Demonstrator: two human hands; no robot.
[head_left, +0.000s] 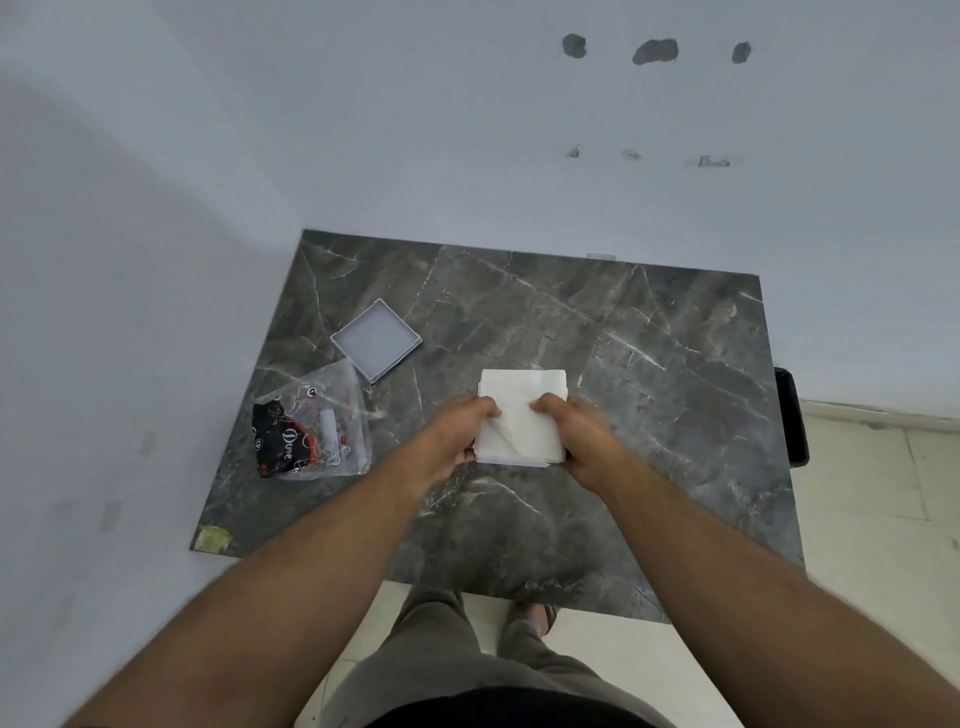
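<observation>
A white stack of folded paper napkins (522, 415) is in the middle of a dark marble table (649, 395). My left hand (457, 431) grips its left edge, fingers curled over the top and thumb at the near corner. My right hand (574, 434) grips the right edge the same way. A top sheet is lifted slightly at the near left corner. Whether the stack rests on the table or is raised a little I cannot tell.
A shallow square white tray (375, 340) lies at the left rear of the table. A clear plastic bag (311, 421) with a black and red packet sits by the left edge. White walls stand behind and left. A black object (792, 415) is off the right edge.
</observation>
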